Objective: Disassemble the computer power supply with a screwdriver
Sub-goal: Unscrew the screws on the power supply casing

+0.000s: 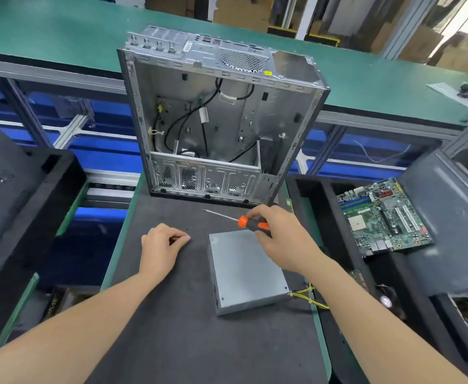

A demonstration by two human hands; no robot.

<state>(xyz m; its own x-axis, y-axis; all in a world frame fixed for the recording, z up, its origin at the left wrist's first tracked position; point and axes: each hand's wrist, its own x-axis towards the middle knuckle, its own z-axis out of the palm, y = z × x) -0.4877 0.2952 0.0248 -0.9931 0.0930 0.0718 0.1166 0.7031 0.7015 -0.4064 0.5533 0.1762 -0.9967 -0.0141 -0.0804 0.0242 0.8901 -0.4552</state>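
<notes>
The grey metal power supply [244, 273] lies flat on the dark mat [172, 314], with yellow and black wires [307, 296] trailing from its right side. My right hand [278, 236] hovers over its far edge, gripping an orange and black screwdriver [244, 220] whose shaft points left. Left of the box, my left hand [162, 249] rests on the mat with its fingers curled together around something small and dark, too small to identify. A tiny dark screw [186, 229] lies on the mat just beyond that hand.
An opened, gutted computer case [216, 115] stands at the far end of the mat. A green motherboard [384, 216] lies in a black tray on the right. Dark case panels [2, 189] lean at both sides. A green conveyor [75, 31] runs behind.
</notes>
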